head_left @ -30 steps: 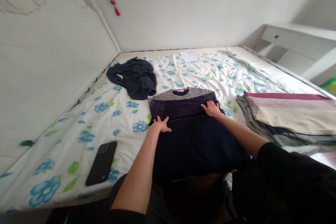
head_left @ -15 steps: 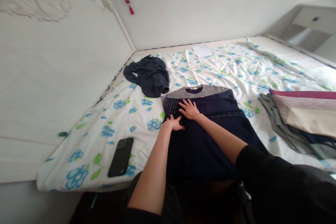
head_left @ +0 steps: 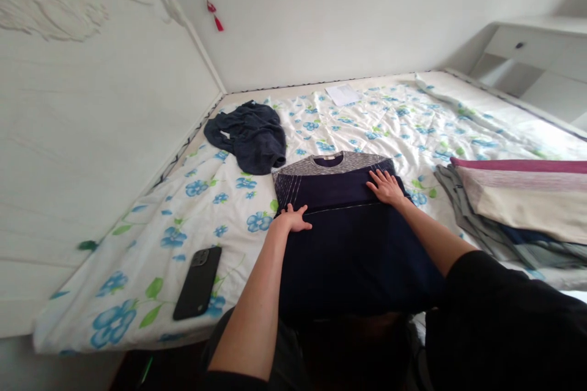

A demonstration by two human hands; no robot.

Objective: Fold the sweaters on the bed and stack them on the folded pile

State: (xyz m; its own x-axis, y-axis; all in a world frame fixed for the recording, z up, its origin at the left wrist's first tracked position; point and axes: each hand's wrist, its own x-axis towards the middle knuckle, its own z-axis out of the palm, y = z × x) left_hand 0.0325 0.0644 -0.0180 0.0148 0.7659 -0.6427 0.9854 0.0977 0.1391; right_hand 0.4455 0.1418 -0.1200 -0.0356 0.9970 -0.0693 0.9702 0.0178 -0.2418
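Observation:
A navy shirt (head_left: pixel 339 244) with a grey-flecked yoke and round neckline lies flat before me, its collar toward the wall and its lower part at the bed's near edge. My left hand (head_left: pixel 295 219) rests on the shirt's left side with fingers spread. On the right side, below the shoulder, my right hand (head_left: pixel 386 187) lies flat, fingers apart. A thin white line crosses the dark fabric between the two hands. Neither hand grips the cloth.
A crumpled dark garment (head_left: pixel 259 137) lies behind the shirt to the left. Nearer sits a black phone (head_left: pixel 197 284). Folded clothes (head_left: pixel 518 195) are stacked at the right. Paper (head_left: pixel 343 95) lies at the back of the flowered bed sheet (head_left: pixel 238 214), before a wall.
My right hand has slid across the shirt from near the left hand to the right side. The left hand stays on the left side. The camera view has shifted slightly right.

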